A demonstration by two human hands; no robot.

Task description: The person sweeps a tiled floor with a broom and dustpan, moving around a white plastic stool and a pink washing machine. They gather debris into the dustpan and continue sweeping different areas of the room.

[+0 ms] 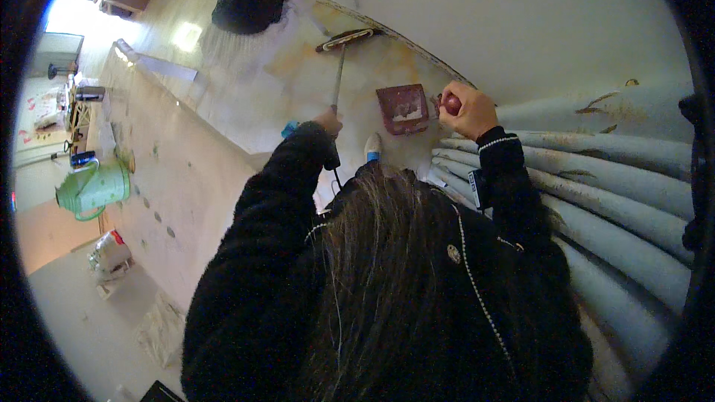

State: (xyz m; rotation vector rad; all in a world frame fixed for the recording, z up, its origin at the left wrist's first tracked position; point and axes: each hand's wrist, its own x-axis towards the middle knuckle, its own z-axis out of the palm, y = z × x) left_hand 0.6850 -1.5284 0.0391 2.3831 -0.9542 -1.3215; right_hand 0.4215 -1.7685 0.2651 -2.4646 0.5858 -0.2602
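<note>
My left hand [329,121] is closed around the pale stick of a broom [339,78]. The broom's wide dark head [347,39] rests on the floor ahead, close to the base of the wall. In my right hand [472,111] is the upright handle of a dustpan, its round dark-red end [452,103] poking out of my fist. Below and left of that hand, the dark-red dustpan [389,106] is down at floor level, with whitish and greyish debris inside. Part of the handle is hidden by my fingers.
Light curtains [609,151] hang in folds at my right, near the wall [503,22]. A table [184,178] with a green plastic jug [98,188] stands at left. A black bag [248,0] lies on the floor ahead. My shoe [373,146] is near the dustpan.
</note>
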